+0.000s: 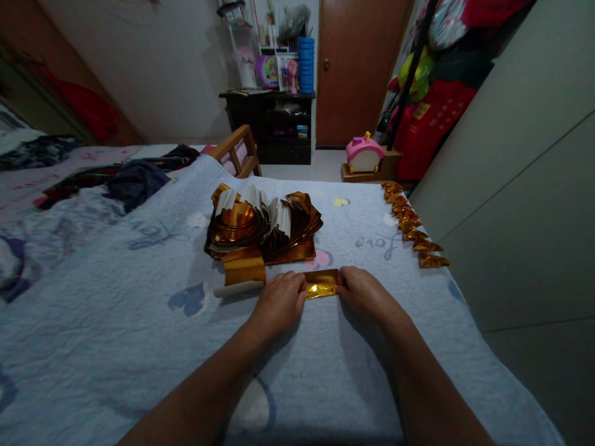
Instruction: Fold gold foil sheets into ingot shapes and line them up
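Between my two hands a strip of folded gold foil paper [321, 284] is held level, just above or on the bedspread; I cannot tell which. My left hand [282, 298] grips its left end with the fingers closed. On its right end, my right hand [365, 291] pinches the edge between thumb and curled fingers. Just beyond my left hand lies a big stack of gold and white foil sheets [290, 251], bent and fanned out. One loose sheet [244, 266] with a rolled white edge rests at the stack's near side.
Folded gold foil pieces [416, 235] line the bed's right edge in a row. The pale blue bedspread [186, 359] spreads under everything. Clothes [139, 183] lie at the left. A white cabinet [520, 186] borders the right side. A pink toy [364, 155] stands beyond the far edge.
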The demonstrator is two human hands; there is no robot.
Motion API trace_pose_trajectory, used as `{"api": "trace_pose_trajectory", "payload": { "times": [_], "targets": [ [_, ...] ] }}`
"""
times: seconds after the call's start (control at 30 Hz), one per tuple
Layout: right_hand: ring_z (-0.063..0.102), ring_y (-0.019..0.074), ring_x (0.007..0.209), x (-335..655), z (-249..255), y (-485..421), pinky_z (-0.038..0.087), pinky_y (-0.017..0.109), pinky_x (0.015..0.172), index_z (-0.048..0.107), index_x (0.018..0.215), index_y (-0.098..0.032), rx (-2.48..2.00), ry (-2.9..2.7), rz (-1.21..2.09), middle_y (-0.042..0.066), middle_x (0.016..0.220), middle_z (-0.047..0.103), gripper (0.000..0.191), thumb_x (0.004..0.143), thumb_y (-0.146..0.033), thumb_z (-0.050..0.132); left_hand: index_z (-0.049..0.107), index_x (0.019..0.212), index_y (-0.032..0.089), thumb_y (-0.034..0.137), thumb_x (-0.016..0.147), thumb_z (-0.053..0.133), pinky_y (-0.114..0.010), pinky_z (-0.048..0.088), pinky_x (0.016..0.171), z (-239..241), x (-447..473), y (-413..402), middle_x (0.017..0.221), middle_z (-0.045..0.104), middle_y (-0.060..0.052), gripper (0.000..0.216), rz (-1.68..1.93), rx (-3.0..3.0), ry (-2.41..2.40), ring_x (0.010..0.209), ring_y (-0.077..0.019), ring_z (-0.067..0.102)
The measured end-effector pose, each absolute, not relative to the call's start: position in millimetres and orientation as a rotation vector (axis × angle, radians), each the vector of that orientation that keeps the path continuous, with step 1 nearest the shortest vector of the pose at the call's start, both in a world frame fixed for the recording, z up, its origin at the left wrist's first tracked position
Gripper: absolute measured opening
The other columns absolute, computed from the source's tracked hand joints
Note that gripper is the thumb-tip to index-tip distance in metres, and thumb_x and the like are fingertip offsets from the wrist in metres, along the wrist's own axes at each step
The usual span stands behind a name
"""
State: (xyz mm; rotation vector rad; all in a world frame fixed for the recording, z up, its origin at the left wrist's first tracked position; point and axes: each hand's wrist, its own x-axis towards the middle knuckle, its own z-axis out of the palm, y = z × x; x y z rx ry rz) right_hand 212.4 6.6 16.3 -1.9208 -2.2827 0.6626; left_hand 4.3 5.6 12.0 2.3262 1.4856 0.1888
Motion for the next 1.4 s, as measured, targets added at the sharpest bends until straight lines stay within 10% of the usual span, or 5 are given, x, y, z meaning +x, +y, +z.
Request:
{"api": "trace_pose_trajectory", "payload": {
  "times": [1.4],
  "targets": [
    [0.054,0.0177,0.083,197.3,3.7,2.6,0.039,0.028,0.076,0.069,0.092,-0.015,-1.587,-2.305,0.596,0.007,0.089,0.063,0.021,0.095,-0.012,0.048,0.073,0.100,0.020,0.019,0.097,0.057,-0.031,0.050,0.080,-7.6,13.7,-2.1,0.100,0.070,-0.005,0.016,0.472,2.663,1.218,0.095,-0.0210,0.062]
  ]
}}
